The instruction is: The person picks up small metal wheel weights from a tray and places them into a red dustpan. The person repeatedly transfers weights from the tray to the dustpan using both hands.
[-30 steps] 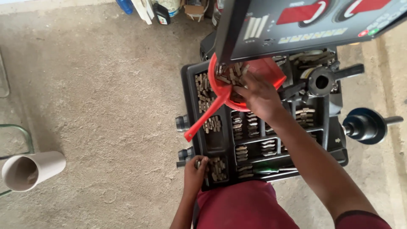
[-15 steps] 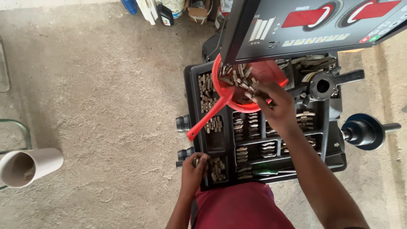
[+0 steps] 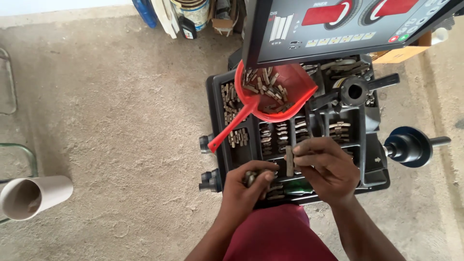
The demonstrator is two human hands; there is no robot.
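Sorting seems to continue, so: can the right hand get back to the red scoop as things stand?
Probably yes: the right hand, pinching a small metal piece, sits just below the red scoop, with nothing between them.

Pale tube (image 3: 34,195) lying open-ended on sandy concrete floor (image 3: 121,121). Cans and bottles (image 3: 193,14) along far wall. Black knob (image 3: 411,146) at right.

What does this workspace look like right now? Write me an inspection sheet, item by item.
Surface: black compartment tray on a machine, over a concrete floor.
Job's things: small metal weights sorted in compartments; more in a red scoop.
Clutter: round black knob on the tray.
Grippers: left hand grips small pieces; right hand pinches one metal weight.
Cables: nothing seen.
Surroundings: control panel, pale tube, containers along the wall.
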